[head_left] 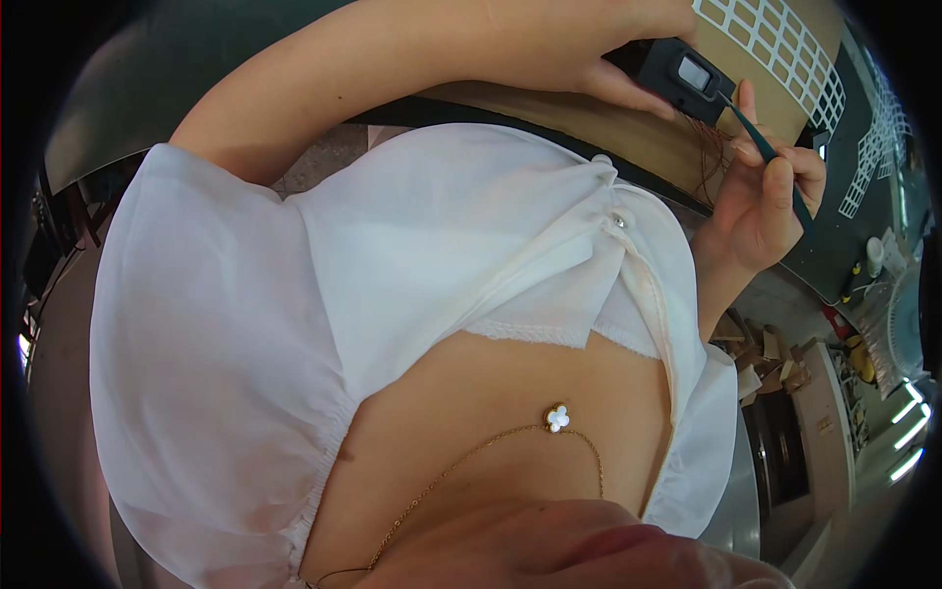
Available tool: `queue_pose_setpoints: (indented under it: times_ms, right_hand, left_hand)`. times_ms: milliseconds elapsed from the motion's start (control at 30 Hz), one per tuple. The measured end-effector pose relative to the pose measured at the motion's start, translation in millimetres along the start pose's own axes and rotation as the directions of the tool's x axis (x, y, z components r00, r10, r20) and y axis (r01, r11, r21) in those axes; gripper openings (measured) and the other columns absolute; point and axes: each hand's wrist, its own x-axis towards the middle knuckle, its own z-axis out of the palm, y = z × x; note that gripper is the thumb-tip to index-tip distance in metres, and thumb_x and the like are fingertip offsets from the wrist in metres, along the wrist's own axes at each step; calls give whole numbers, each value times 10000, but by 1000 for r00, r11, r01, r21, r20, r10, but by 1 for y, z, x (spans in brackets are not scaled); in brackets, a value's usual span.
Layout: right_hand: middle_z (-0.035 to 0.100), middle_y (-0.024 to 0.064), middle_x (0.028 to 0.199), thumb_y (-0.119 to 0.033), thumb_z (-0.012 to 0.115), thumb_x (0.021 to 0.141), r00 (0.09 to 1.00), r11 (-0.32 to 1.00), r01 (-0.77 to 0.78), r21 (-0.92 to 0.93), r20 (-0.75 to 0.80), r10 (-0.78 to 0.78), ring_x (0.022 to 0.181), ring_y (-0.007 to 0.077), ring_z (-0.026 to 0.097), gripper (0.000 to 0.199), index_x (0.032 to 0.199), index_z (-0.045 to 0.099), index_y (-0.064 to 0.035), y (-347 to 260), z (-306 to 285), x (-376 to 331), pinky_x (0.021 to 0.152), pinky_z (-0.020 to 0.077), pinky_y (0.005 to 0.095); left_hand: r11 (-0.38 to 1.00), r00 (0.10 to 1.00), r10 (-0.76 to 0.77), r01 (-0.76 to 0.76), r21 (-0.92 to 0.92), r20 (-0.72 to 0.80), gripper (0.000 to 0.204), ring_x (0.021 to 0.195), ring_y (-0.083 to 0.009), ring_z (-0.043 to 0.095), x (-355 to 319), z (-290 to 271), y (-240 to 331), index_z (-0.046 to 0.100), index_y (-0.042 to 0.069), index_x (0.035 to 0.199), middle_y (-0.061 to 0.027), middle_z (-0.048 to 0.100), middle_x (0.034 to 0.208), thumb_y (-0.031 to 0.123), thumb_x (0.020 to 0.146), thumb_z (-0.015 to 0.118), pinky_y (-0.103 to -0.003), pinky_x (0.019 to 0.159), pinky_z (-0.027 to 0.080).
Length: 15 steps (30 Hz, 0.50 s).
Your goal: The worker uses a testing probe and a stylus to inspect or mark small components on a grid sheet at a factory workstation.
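Observation:
My left hand (610,39) is closed round a small black plastic housing (702,86) at the upper right, over a brown board (579,116). The housing has a pale rectangular window in its face. In my right hand (758,211), slim dark teal tweezers (752,128) are pinched between thumb and fingers. Their fine tip meets the edge of the housing near the window; whether it reaches inside cannot be made out. Thin reddish wires (708,162) hang between the housing and my right hand. The upper fingers of my left hand are partly out of the picture.
A white plastic grid (775,49) lies on the board beyond the housing, and a second white grid (863,177) is farther right. The dark green table top (118,137) stretches left. Cardboard boxes (770,353) stand at the lower right, below a clear plastic bag (895,314).

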Motion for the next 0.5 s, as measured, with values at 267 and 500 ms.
queue_pose_setpoints:
  times_ms: [267, 500]
  right_hand:
    - [599, 159, 684, -7, 528, 756, 1000, 1000, -26, 15, 14, 26, 623, 217, 593, 73, 813, 493, -38, 2, 0, 0, 969, 188, 573]
    - [602, 149, 678, -6, 524, 758, 1000, 1000, -20, 7, 23, 20, 621, 218, 594, 69, 812, 501, -42, 3, -5, 1, 966, 187, 579]
  left_hand:
    - [989, 994, 111, -108, 103, -22, 263, 572, -262, 564, -1, -5, -4, 453, 63, 754, -101, 555, 632, 259, 707, 622, -301, 514, 444]
    - [988, 988, 147, -144, 58, -42, 248, 550, -266, 565, 2, 0, -10, 456, 61, 755, -110, 562, 632, 248, 718, 615, -294, 500, 446]
